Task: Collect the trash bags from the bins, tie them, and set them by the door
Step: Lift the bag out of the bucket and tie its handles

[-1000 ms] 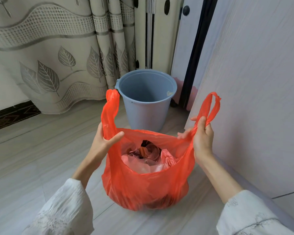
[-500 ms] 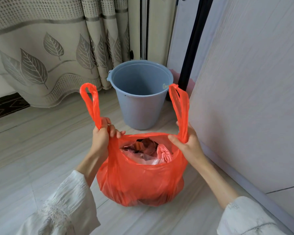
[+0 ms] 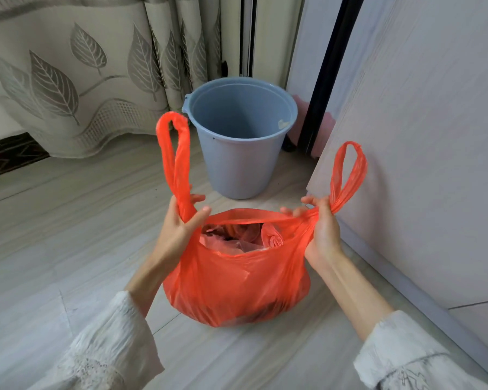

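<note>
An orange trash bag (image 3: 237,288) sits on the floor in front of me, its mouth open, with crumpled pink and clear plastic inside. My left hand (image 3: 178,229) grips the base of the bag's left handle, whose loop stands upright. My right hand (image 3: 320,226) grips the base of the right handle and pulls it out to the right, so the bag's far rim is stretched taut. Behind the bag stands a blue-grey bin (image 3: 240,136), with no liner in it.
A pale wall panel (image 3: 420,136) rises close on the right, beside a black door-frame strip (image 3: 330,71). Leaf-patterned curtains (image 3: 76,74) hang at the back left. The floor is pale wood-look tile (image 3: 68,220).
The right hand has drawn its handle outward to the right and lower, stretching the bag's mouth. The left handle stays upright in the left hand. The bag has not left the floor.
</note>
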### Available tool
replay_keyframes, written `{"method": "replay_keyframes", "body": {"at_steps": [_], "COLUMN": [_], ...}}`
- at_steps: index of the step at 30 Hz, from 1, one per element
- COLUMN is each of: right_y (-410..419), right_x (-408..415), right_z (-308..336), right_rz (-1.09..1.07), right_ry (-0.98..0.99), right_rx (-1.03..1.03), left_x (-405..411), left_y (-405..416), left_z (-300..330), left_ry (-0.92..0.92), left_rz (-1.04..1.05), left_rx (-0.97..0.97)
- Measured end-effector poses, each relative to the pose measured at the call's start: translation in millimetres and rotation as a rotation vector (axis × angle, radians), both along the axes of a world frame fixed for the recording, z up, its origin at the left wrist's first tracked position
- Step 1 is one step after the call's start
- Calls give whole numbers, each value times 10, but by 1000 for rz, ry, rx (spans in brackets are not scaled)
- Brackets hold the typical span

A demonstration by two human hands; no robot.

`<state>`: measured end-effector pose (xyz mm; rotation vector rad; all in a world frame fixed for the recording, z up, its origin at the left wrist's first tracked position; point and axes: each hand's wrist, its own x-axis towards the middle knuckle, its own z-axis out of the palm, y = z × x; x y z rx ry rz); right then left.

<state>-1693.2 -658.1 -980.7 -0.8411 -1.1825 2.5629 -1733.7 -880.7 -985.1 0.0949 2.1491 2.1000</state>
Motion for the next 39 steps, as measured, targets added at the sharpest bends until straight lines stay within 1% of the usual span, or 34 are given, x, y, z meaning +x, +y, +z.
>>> {"method": "replay_keyframes", "body": {"at_steps": [2, 4, 5, 6, 7, 9, 10, 11, 13, 16, 18, 20, 22, 24, 25, 27, 28, 30, 31, 32, 33, 35, 37, 39], "right_y": [-17, -47, -66, -85, -101, -122, -130, -142, -168, -182, -173, -155, -158, -191, -218, -265, -283, -307, -316, -320, -321, -303, -277, -276], "right_x": [-4, -14, -16, -17, -22, -20, -14, -4, 19, 40, 41, 22, -14, -42, -49, -42, -32, 10, 34, 51, 66, 76, 88, 113], "right_z": [-43, -60, -56, -47, -29, -4, -2, 5, 6, -17, -33, -55, -67, -65, -70, -109, -146, -213, -231, -241, -231, -200, -164, -149], "right_rz": [-22, -37, -33, -21, -3, 38, 62, 88, 142, 175, 163, 140, 113, 90, 93, 117, 142, 219, 240, 244, 235, 184, 140, 165], "right_ry": [-18, -20, -21, -25, -32, -41, -43, -42, -28, -27, -39, -42, -37, -29, -24, -28, -38, -81, -98, -91, -75, -23, -2, -7], "right_rx": [1, 30, 53, 76, 97, 134, 155, 176, 190, 107, 22, -38, -65, -56, -33, 85, 187, 498, 622, 666, 622, 415, 267, 188], "left_x": [96, 145, 151, 144, 117, 48, 26, 28, 50, 26, 2, 25, 76, 91, 91, 83, 84, 103, 108, 104, 91, 69, 78, 133], "left_y": [-52, -82, -63, -36, 0, 53, 70, 97, 119, 138, 164, 221, 275, 281, 271, 234, 220, 221, 225, 224, 215, 189, 164, 158], "left_z": [-73, -146, -145, -145, -138, -111, -135, -144, -178, -157, -119, -108, -123, -150, -153, -185, -207, -241, -260, -284, -295, -302, -304, -305], "left_ry": [19, 20, 23, 16, -11, -129, -186, -243, -312, -329, -310, -274, -260, -287, -294, -280, -269, -258, -269, -291, -320, -378, -410, -418], "left_rz": [-58, -82, -74, -59, -26, 56, 101, 147, 198, 132, 121, 135, 134, 132, 133, 126, 110, 71, 60, 67, 89, 150, 165, 138], "left_rx": [-107, -127, -102, -33, 79, 329, 406, 445, 463, 535, 533, 468, 384, 363, 356, 315, 285, 243, 256, 293, 351, 492, 611, 627]}}
